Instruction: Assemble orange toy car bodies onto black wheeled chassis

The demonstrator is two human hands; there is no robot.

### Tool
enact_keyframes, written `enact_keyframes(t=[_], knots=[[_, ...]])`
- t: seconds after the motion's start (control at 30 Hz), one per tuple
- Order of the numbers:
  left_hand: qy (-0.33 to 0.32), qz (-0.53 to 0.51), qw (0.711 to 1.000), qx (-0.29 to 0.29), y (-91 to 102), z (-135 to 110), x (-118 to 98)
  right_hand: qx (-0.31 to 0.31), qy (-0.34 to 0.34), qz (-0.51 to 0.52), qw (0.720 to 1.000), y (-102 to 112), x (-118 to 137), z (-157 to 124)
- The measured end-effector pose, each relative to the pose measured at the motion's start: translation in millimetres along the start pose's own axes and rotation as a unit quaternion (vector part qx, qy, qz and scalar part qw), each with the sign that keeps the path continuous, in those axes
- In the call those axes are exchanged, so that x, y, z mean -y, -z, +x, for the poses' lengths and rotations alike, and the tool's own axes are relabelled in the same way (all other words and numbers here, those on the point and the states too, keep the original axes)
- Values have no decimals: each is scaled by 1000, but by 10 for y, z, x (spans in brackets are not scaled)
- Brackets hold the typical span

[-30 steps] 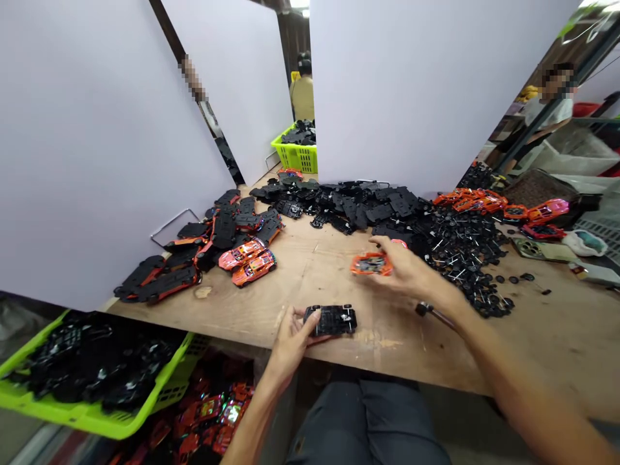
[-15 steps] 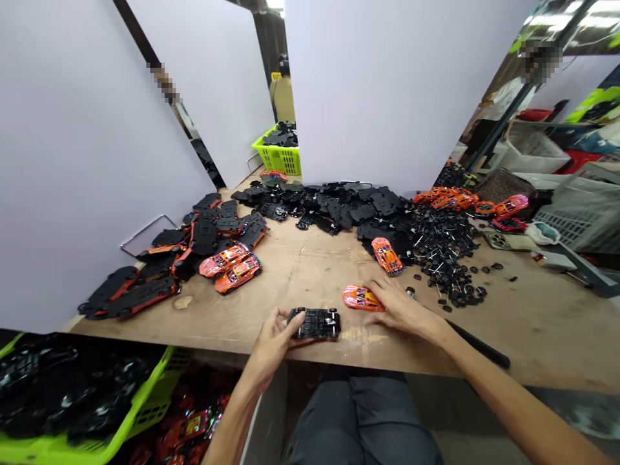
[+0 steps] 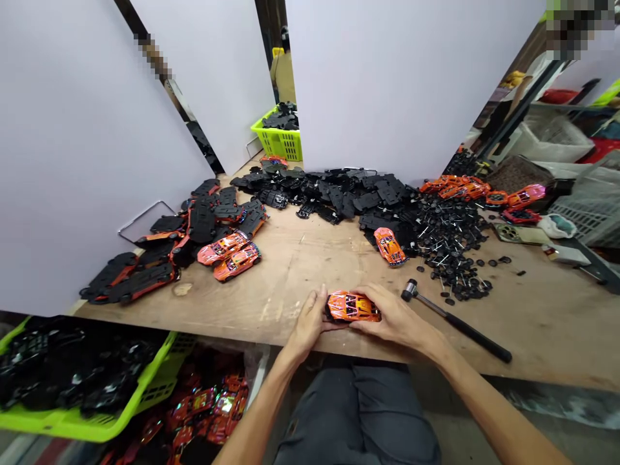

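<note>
Left hand and right hand have closed together, clamped on an orange toy car, its shell now covering the black base, at the table edge.

Location type: toy assembly workshop. Indicators: a plywood workbench carrying heaped toy car bodies, loose wheels and a mallet, plus 2 green baskets of parts.

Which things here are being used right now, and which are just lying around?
Being used:
orange toy car, left hand, right hand

Just lying around:
hammer, heap of black toy wheels, phone, lime-green basket
</note>
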State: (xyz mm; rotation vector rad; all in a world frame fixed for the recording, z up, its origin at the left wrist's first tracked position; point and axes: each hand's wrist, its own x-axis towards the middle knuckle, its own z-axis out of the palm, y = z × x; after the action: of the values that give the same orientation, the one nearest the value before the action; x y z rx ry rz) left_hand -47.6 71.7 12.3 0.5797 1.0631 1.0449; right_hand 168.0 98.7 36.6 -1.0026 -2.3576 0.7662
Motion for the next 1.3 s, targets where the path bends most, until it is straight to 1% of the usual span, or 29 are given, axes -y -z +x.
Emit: enact_keyframes(t=[0.13, 0.4, 0.47, 0.53, 0.63, 0.7, 0.77, 0.8, 0.87, 0.93, 1.0, 1.03, 1.1, 1.13, 1.2, 1.3], knots=[[-9, 30, 999, -6, 10, -20, 6, 23, -1, -10, 1000, -74, -10, 44], [9, 8, 1000, 9, 31, -24, 16, 54, -3, -44, 998, -26, 59, 55], [8, 5, 1000, 11, 36, -18, 24, 64, 2, -70, 995, -72, 38, 48], [9, 4, 1000, 7, 30, -9, 38, 67, 6, -105, 992, -163, -6, 34], [-3, 14, 1000, -14, 5, 5, 68, 54, 0, -155, 987, -294, -73, 7], [-17, 19, 999, -26, -6, 2, 80, 50, -4, -162, 986, -296, -93, -9], [-31, 22, 999, -29, -8, -17, 76, 50, -1, -131, 990, -202, -90, -36], [-37, 22, 999, -25, -6, -32, 68, 39, -8, -99, 994, -133, -85, -58], [-44, 13, 999, 7, -4, -67, 46, -7, -48, -4, 999, -1, -74, -126], [-49, 10, 997, 57, -16, -99, 25, -67, -106, 109, 986, 57, -71, -221], [-62, 52, 992, 101, -48, -117, 14, -109, -144, 196, 964, 20, -82, -327], [-77, 95, 986, 116, -70, -121, 16, -120, -154, 222, 955, -23, -92, -377], [-113, 197, 964, 135, -122, -121, 42, -133, -167, 245, 946, -116, -117, -461], [-131, 241, 952, 135, -148, -121, 68, -132, -171, 248, 945, -152, -130, -490], [-160, 301, 933, 115, -192, -123, 140, -132, -177, 259, 940, -182, -154, -522], [-185, 344, 917, 84, -213, -133, 259, -112, -183, 318, 923, -147, -186, -513]])
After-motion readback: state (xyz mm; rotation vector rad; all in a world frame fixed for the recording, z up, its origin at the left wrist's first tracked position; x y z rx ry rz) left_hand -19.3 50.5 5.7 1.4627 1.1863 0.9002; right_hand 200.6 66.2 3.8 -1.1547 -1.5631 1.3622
